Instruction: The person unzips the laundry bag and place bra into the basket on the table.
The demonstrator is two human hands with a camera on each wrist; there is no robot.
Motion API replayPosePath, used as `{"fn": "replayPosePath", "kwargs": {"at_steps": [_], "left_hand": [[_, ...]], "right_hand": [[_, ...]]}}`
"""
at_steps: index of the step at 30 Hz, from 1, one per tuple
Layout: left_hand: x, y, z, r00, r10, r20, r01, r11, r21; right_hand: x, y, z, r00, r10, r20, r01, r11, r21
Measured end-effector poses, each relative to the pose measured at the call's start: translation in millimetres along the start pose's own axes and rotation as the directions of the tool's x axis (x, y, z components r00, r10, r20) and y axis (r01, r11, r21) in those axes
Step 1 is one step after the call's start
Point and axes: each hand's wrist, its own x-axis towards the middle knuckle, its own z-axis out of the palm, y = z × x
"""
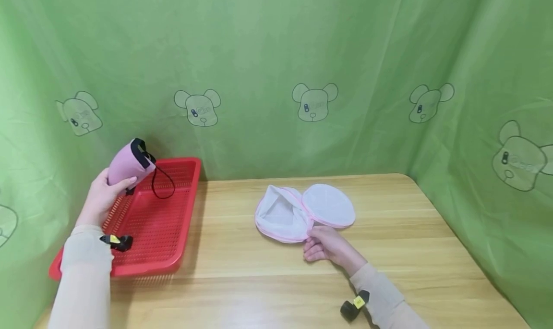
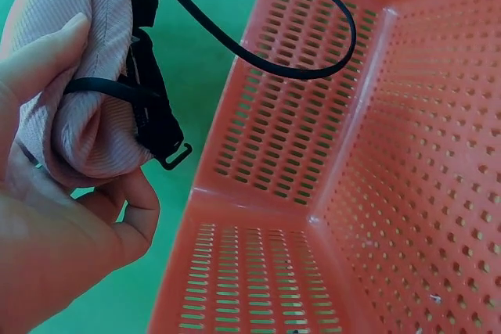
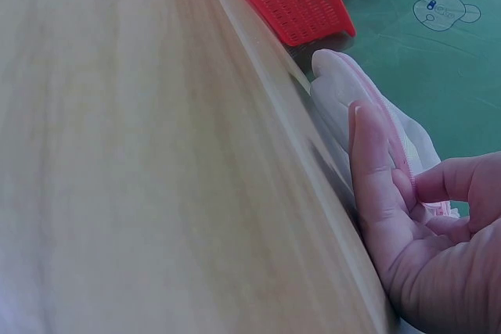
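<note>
My left hand [image 1: 100, 197] grips a folded pink bra [image 1: 126, 164] above the left part of the red basket. In the left wrist view, the bra's ribbed fabric [image 2: 94, 127] is bunched between thumb and fingers. A thin black strap [image 2: 301, 74] loops out over the basket wall, and a small black hook sticks out at the lower edge. On the table, my right hand [image 1: 329, 247] pinches the pink zip edge of a white mesh laundry bag [image 1: 281, 219]. The bag lies unzipped, its round lid [image 1: 329, 206] folded out to the right.
The red perforated basket [image 1: 192, 213] stands at the table's left side, its bottom and walls full of small holes. A green curtain [image 1: 259, 41] with printed bear heads hangs behind and on both sides. The wooden table [image 1: 229, 266] has a rounded back right corner.
</note>
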Motion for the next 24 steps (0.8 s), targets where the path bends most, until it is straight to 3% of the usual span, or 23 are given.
{"fn": "replayPosePath", "kwargs": {"at_steps": [5,8,24], "left_hand": [[1.6,-4.0,0.1,1.000,0.002,0.024,-0.003,1.000,0.027],[2.5,-5.4,0.5,0.999,0.001,0.034,-0.004,0.996,0.085],[6.0,-10.6,5.7,0.993,-0.031,0.110,-0.004,0.952,0.305]], "right_hand": [[0.6,0.8,-0.2,1.000,-0.002,-0.004,0.002,1.000,-0.001],[1.3,1.4,-0.8,1.000,-0.001,-0.008,0.001,1.000,-0.001],[1.0,1.0,-0.9,1.000,0.003,0.004,-0.003,1.000,-0.004]]}}
